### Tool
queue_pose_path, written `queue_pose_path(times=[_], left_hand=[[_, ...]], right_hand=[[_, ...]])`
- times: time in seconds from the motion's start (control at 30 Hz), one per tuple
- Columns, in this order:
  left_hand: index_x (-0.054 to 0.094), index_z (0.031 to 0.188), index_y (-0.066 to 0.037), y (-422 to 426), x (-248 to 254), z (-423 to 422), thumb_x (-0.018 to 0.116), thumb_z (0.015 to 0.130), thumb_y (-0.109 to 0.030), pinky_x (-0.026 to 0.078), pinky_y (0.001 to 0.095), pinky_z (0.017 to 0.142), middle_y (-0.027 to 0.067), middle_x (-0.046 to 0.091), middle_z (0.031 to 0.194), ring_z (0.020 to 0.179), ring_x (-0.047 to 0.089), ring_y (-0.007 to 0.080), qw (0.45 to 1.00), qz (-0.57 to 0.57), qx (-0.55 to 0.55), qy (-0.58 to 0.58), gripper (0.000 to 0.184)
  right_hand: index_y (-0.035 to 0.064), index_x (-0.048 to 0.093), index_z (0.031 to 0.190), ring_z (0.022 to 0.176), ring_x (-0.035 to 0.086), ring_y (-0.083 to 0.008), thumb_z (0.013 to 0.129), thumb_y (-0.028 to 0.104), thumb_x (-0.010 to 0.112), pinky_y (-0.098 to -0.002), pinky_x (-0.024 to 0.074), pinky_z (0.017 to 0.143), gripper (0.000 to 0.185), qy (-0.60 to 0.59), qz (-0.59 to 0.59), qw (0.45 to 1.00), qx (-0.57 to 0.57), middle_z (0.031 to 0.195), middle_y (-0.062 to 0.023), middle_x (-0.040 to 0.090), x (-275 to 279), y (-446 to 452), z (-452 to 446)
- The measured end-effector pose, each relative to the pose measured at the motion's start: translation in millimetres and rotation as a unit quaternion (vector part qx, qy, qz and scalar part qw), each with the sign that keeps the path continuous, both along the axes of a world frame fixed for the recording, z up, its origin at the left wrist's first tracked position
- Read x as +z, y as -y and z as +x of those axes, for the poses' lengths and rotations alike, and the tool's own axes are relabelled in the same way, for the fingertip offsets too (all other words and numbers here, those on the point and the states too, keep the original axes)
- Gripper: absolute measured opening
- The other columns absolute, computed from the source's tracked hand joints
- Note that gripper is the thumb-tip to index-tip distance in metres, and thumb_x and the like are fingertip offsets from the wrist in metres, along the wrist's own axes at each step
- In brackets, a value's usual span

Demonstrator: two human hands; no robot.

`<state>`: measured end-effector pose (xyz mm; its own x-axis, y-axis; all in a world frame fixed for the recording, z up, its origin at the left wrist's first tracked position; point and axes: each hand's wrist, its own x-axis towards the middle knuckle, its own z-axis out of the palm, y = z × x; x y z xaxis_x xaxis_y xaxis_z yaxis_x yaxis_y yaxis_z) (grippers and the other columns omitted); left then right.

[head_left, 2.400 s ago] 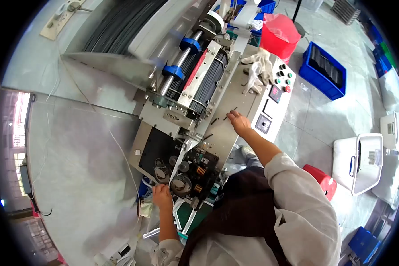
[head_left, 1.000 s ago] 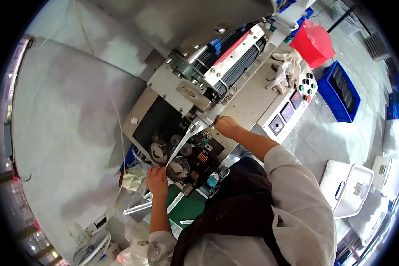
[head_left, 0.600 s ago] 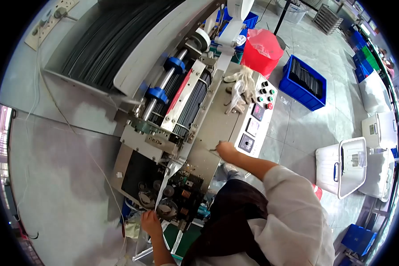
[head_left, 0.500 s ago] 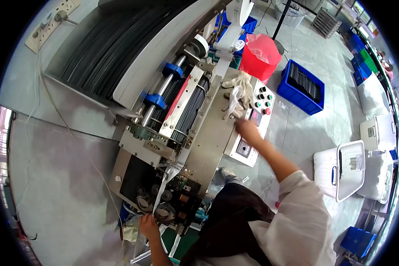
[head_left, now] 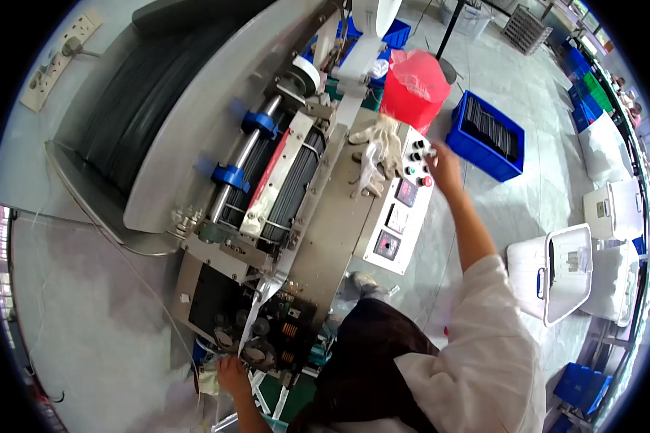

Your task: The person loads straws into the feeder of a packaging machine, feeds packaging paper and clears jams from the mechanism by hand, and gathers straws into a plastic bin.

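Note:
My left hand (head_left: 231,374) is at the lower end of a silvery white strip (head_left: 251,321), its fingers closed on it. The strip runs down from the machine's rollers, past dark round wheels (head_left: 258,353). My right hand (head_left: 444,167) is over the upper right edge of the control panel (head_left: 384,258), with bent, slightly parted fingers at the buttons and nothing visible in them. A red button (head_left: 426,181) shows just below it. Pale work gloves (head_left: 383,148) lie on the metal top (head_left: 332,234) beside the panel.
A large reel of black strips (head_left: 148,101) stands at the upper left, beside a shaft with blue collars (head_left: 230,177). Beyond the panel are a red bag (head_left: 414,94) and a blue crate (head_left: 487,136) of black pieces. A white bin (head_left: 567,278) stands at right.
My right hand has moved from the metal top, across the panel, up to the buttons. My left hand stays at the strip's lower end. The view has shifted, and the reel shows larger.

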<state>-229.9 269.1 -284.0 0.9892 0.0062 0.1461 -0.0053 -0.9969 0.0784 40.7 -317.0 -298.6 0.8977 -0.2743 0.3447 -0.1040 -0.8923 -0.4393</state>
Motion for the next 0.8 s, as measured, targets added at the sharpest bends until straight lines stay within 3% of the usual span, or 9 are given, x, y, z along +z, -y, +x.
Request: queue_pose_path(times=[0.07,0.13,0.23,0.27,0.47,0.53,0.57,0.7,0.8], left_hand=[[0.058,0.073,-0.005,-5.0,-1.0,-6.6,0.056,0.067,-0.007,0.043,0.0344,0.067,0.0047,0.055,0.079,0.081,0.050,0.0243,1.000,0.005,-0.019,-0.020,0.006],[0.059,0.073,-0.006,-3.2,-6.0,-4.5,0.056,0.067,-0.007,0.044,0.0340,0.067,0.0051,0.055,0.079,0.081,0.050,0.0245,1.000,0.004,-0.006,0.003,0.007],[0.059,0.073,-0.005,-1.0,-4.6,-2.8,0.057,0.067,-0.007,0.044,0.0336,0.067,0.0055,0.056,0.080,0.080,0.051,0.0249,1.000,0.007,-0.005,-0.008,0.007],[0.059,0.073,-0.005,0.3,-2.3,-1.8,0.057,0.067,-0.007,0.044,0.0337,0.068,0.0056,0.056,0.080,0.080,0.051,0.0251,1.000,0.005,0.006,-0.022,0.007],[0.059,0.073,-0.005,1.8,-0.8,0.4,0.056,0.069,-0.008,0.043,0.0350,0.067,0.0059,0.056,0.079,0.080,0.051,0.0255,1.000,0.020,0.007,-0.016,0.007],[0.059,0.074,-0.005,3.5,-0.4,-1.2,0.056,0.068,-0.008,0.043,0.0353,0.066,0.0060,0.056,0.079,0.080,0.051,0.0256,0.999,0.028,0.018,-0.016,0.007],[0.059,0.073,-0.005,2.5,-1.5,-1.6,0.056,0.068,-0.008,0.043,0.0355,0.066,0.0060,0.056,0.078,0.079,0.051,0.0256,0.998,0.052,0.027,-0.034,0.007],[0.058,0.069,-0.005,6.3,3.0,4.8,0.056,0.066,-0.006,0.043,0.0355,0.063,0.0056,0.056,0.077,0.077,0.050,0.0250,0.997,0.067,0.032,-0.035,0.004],[0.058,0.069,-0.005,5.8,2.6,5.5,0.057,0.065,-0.006,0.043,0.0351,0.063,0.0053,0.055,0.076,0.076,0.050,0.0246,0.998,0.052,0.033,-0.024,0.004]], right_hand=[[0.0049,0.053,0.096,0.074,0.056,-0.0272,0.068,0.012,0.061,-0.0368,0.0440,0.063,0.029,-0.037,0.112,0.993,0.010,0.084,-0.0132,0.058,-53.0,-18.6,-57.6],[0.0050,0.052,0.101,0.074,0.057,-0.0266,0.069,0.010,0.061,-0.0359,0.0451,0.064,0.034,-0.126,0.133,0.983,-0.024,0.088,-0.0132,0.058,-91.4,-29.2,-102.1],[0.0063,0.042,0.115,0.080,0.057,-0.0281,0.069,0.007,0.058,-0.0361,0.0454,0.071,0.049,-0.132,0.181,0.972,-0.070,0.107,-0.0136,0.052,-123.8,-42.6,-131.3],[0.0078,0.035,0.120,0.090,0.053,-0.0308,0.070,0.005,0.056,-0.0373,0.0431,0.077,0.054,-0.156,0.202,0.964,-0.075,0.114,-0.0150,0.047,-127.1,-44.9,-131.4],[0.0079,0.022,0.127,0.109,0.041,-0.0322,0.067,-0.004,0.047,-0.0383,0.0354,0.089,0.067,-0.110,0.183,0.976,-0.045,0.122,-0.0166,0.039,-125.2,-41.2,-67.3],[0.0059,0.021,0.128,0.113,0.037,-0.0336,0.062,-0.007,0.043,-0.0373,0.0325,0.092,0.070,-0.143,0.189,0.969,-0.065,0.123,-0.0178,0.038,-123.6,-32.4,-41.6],[0.0081,0.023,0.128,0.105,0.042,-0.0350,0.063,-0.004,0.043,-0.0404,0.0367,0.085,0.069,-0.086,0.118,0.988,-0.045,0.113,-0.0197,0.045,-137.5,-25.7,-31.0],[0.0144,0.031,0.124,0.102,0.046,-0.0304,0.062,0.001,0.050,-0.0398,0.0398,0.080,0.066,-0.182,0.162,0.966,-0.082,0.107,-0.0176,0.050,-147.8,-17.9,-11.5],[0.0127,0.030,0.124,0.100,0.048,-0.0307,0.065,0.004,0.052,-0.0416,0.0402,0.077,0.063,-0.233,0.070,0.966,-0.083,0.104,-0.0178,0.052,-139.8,-16.2,-10.7]])
